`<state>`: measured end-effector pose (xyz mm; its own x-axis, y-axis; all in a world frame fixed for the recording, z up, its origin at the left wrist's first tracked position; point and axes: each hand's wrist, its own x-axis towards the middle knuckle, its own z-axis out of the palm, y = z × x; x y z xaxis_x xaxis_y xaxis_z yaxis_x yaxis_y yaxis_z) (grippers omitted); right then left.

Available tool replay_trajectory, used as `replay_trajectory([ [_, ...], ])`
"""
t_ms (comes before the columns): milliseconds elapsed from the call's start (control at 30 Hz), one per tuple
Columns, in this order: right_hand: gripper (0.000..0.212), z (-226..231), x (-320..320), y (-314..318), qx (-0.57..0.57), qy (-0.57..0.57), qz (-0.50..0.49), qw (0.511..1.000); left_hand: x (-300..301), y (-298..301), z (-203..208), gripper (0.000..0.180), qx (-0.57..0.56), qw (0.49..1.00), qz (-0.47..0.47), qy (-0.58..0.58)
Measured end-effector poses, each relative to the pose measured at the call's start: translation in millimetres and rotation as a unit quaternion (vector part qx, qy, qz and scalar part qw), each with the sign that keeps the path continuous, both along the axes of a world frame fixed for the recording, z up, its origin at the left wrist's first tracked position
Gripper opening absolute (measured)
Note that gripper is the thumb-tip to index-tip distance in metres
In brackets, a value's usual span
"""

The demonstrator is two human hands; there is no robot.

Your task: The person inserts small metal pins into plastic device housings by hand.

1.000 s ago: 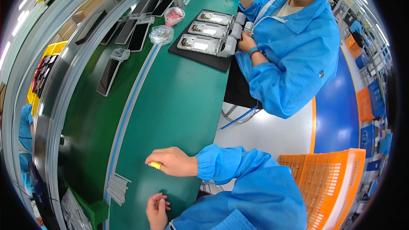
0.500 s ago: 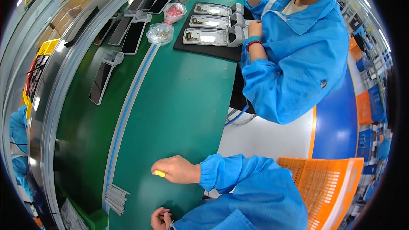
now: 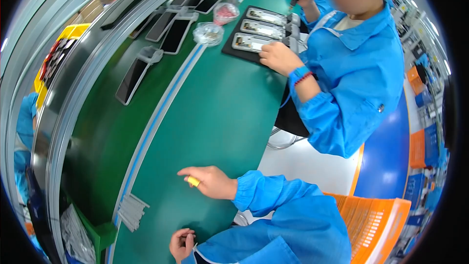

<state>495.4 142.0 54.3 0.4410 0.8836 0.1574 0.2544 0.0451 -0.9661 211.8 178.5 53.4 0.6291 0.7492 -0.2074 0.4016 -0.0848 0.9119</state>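
Note:
Over the green bench (image 3: pixel 210 112), my right hand (image 3: pixel 212 182) has its index finger stretched out and the other fingers bent, with a yellow band (image 3: pixel 194 181) round one of them. I see nothing held in it. Nearer the lower edge, my left hand (image 3: pixel 181 244) is loosely curled, and no object shows in its fingers. A bundle of thin grey sticks or tubes (image 3: pixel 132 211) lies on the bench to the left of both hands, touched by neither.
A co-worker (image 3: pixel 351 73) in blue holds a screwdriver-like tool over opened handheld devices (image 3: pixel 251 41) on a black mat. Plastic bags of small parts (image 3: pixel 208 34) stand nearby. Screened handhelds (image 3: pixel 133 79) lie on the dark green strip. An orange crate (image 3: pixel 376 225) is beside me.
My right index finger has straightened out from a bent grip. The co-worker's near hand has come forward onto the closest opened device. The whole view has shifted slightly.

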Motion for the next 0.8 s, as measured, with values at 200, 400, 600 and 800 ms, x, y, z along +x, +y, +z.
replay_trajectory([
  [200,0.017,2.2,-2.9,1.1,0.062,-0.073,-0.040,0.995,-19.6,-4.4,21.1,0.013,-0.076,0.991,0.072,-0.083],
  [400,0.018,1.2,-4.0,0.5,0.028,-0.047,-0.027,0.998,-45.7,-18.9,50.9,0.019,-0.117,0.979,0.149,-0.074],
  [600,0.017,5.7,-6.8,-1.2,-0.024,0.033,-0.035,0.999,-93.4,-21.6,42.9,0.020,-0.129,0.971,0.198,-0.043],
  [800,0.016,4.7,-6.8,0.7,-0.028,0.015,-0.031,0.999,-98.7,-24.0,30.4,0.019,-0.127,0.960,0.247,-0.034],
])
